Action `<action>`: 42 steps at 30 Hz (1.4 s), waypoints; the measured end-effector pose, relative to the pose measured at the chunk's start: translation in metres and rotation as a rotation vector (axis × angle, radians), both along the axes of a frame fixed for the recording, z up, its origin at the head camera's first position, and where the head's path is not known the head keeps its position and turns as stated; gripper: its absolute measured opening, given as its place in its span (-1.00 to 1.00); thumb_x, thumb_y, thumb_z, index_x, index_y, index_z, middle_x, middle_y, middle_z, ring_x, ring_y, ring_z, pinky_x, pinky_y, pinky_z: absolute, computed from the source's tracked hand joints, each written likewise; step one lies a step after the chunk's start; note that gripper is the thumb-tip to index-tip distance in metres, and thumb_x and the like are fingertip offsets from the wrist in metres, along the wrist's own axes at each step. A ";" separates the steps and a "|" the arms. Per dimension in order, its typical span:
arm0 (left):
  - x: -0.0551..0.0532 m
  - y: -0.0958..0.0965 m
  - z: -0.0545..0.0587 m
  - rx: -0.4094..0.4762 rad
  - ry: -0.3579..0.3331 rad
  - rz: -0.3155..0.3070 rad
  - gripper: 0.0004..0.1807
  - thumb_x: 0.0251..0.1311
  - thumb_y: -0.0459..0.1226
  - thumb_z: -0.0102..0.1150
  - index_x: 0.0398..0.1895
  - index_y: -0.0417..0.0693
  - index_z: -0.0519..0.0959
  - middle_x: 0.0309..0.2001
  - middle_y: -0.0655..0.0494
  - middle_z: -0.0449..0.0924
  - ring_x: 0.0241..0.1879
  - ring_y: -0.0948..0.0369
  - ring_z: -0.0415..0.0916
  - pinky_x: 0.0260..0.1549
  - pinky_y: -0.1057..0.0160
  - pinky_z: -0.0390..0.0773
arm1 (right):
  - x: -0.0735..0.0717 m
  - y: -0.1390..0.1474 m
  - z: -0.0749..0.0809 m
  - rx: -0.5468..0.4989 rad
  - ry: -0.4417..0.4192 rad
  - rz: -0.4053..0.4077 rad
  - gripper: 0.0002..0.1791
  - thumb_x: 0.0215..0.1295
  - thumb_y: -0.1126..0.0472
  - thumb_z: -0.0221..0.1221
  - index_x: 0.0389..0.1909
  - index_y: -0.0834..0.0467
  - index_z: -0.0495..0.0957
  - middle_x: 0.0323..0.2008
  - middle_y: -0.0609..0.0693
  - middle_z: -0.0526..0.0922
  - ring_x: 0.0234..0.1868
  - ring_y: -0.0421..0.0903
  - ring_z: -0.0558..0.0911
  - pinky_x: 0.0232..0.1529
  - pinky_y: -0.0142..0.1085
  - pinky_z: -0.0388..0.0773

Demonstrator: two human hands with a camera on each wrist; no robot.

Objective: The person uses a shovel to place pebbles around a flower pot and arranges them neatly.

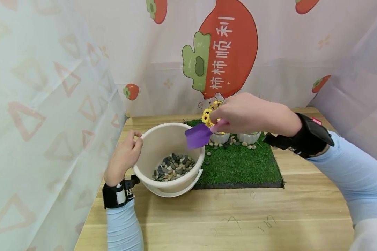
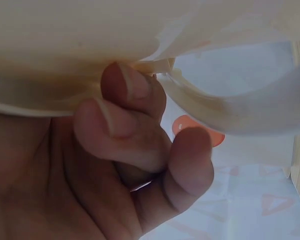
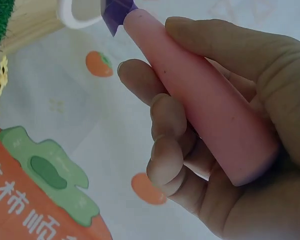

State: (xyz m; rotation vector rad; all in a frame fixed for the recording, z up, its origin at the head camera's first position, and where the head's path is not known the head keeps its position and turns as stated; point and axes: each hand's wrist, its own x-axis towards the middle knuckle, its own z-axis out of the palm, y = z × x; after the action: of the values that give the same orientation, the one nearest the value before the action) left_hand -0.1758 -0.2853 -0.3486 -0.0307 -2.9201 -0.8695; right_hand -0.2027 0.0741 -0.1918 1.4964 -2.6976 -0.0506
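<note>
One purple-bladed, pink-handled trowel (image 1: 197,137), clasped in your right hand (image 1: 243,113) over one edge of the round cream plastic bucket (image 1: 157,143) your left hand (image 1: 125,153) grips — seemingly between scoops, next calling for lowering to the smooth grey-and-tan pebbles (image 1: 175,167) inside.

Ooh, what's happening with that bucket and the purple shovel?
A person is working with both hands. Their left hand grips the rim of the pale bucket, and their right hand holds the little shovel by its pink handle, with its purple blade up near the bucket's right side. No stones show on the blade. Pebbles lie in the bottom of the bucket. Beside it, white pots stand on a green grass mat, with more small stones around them.
</note>
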 end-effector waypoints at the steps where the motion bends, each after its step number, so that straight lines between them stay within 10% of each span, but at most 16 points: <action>1: 0.000 0.000 0.001 0.000 0.002 -0.001 -0.58 0.49 -0.04 -0.41 0.19 0.00 0.33 -0.33 -0.02 0.67 -0.51 0.14 0.51 -0.49 0.22 0.47 | 0.000 -0.003 -0.001 0.008 -0.004 0.004 -0.71 0.27 0.00 0.28 -0.56 -0.06 0.42 -0.68 -0.22 0.26 -0.62 -0.23 0.29 -0.56 -0.35 0.15; 42: 0.003 0.004 0.001 -0.045 0.074 0.009 -0.59 0.50 -0.09 -0.37 0.16 -0.07 0.38 -0.45 -0.02 0.60 -0.61 0.17 0.46 -0.55 0.23 0.45 | -0.007 -0.094 -0.050 0.285 -0.115 0.104 -0.68 0.12 0.30 0.26 -0.64 -0.04 0.33 -0.59 -0.16 0.32 -0.49 -0.15 0.27 -0.46 -0.33 0.12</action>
State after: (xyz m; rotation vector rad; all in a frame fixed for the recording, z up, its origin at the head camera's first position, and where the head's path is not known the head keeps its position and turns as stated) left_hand -0.1731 -0.2810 -0.3477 -0.0515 -2.8677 -0.7843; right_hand -0.2098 -0.0200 -0.2419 1.7634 -2.7916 -0.3703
